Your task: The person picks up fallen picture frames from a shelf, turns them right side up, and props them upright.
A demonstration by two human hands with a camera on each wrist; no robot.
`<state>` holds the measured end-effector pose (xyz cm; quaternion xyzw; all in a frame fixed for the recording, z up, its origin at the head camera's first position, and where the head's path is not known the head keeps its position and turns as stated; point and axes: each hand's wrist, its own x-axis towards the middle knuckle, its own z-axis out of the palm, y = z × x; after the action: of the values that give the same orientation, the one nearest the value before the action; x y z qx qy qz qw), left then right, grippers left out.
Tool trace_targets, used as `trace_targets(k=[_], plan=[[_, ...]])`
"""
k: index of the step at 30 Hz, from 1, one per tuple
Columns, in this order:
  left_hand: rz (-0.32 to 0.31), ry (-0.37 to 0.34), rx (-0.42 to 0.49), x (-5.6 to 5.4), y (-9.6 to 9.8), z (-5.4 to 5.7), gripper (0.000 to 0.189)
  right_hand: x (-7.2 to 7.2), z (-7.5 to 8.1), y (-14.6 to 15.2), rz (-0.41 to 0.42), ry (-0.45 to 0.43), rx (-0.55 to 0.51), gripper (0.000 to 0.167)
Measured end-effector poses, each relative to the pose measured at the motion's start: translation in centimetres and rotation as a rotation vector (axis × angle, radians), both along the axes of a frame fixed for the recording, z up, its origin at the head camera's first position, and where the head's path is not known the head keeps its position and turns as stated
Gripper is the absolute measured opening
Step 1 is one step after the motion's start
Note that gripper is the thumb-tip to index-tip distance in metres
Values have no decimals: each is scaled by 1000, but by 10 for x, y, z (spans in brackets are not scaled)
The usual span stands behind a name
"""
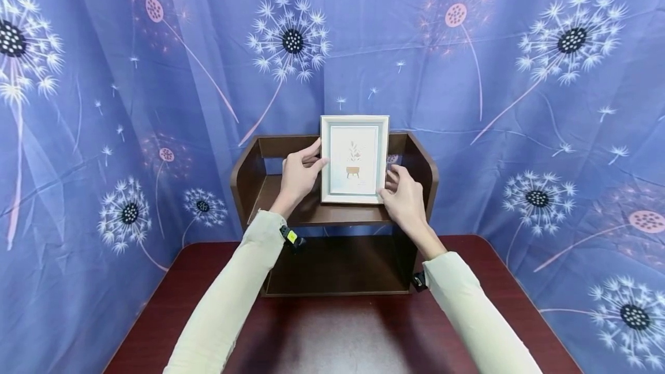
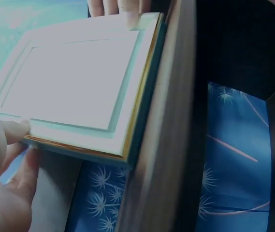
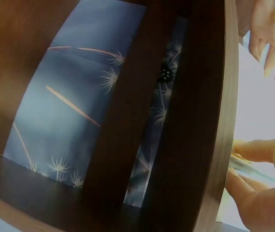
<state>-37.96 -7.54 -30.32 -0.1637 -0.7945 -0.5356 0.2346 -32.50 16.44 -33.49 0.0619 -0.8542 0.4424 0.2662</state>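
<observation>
A white picture frame (image 1: 354, 198) with a pale blue-green inner border and a potted-plant print stands nearly upright at the upper board of a dark brown shelf (image 1: 337, 215). On its left edge my left hand (image 1: 300, 180) pinches it between thumb and fingers; the left wrist view shows that thumb on the face and fingers behind the edge. Low on the opposite edge, my right hand (image 1: 407, 198) grips the frame near its bottom corner. In the right wrist view, the thumb and fingers of the right hand (image 3: 263, 193) close on the frame's thin edge, and glare washes out its face.
The two-tier shelf, with curved side panels (image 1: 423, 169) and an open lower compartment (image 1: 337, 264), stands on a dark red table (image 1: 337, 328). Behind and beside it hangs a blue dandelion-print curtain (image 1: 363, 74), seen also through gaps in the shelf's back.
</observation>
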Motion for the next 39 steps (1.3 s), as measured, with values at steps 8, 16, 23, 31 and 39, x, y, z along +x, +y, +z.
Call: trace_targets(k=[8,16,23,31,39], plan=[[7,182,43,27,7,-7,49,13,-6,12,27,51,26,53],[91,213,9,42,13,-6,38,18,-5,16,41,101,101,41],[153,123,-64,33,17,-1,35,22,-9,13,23,72,118,43],[124,18,-83,7,18,1,37,37,-15,-6,55,111,91,40],[1,-62,-53,-19,14,0,43,49,-17,-48,75,178,109,34]])
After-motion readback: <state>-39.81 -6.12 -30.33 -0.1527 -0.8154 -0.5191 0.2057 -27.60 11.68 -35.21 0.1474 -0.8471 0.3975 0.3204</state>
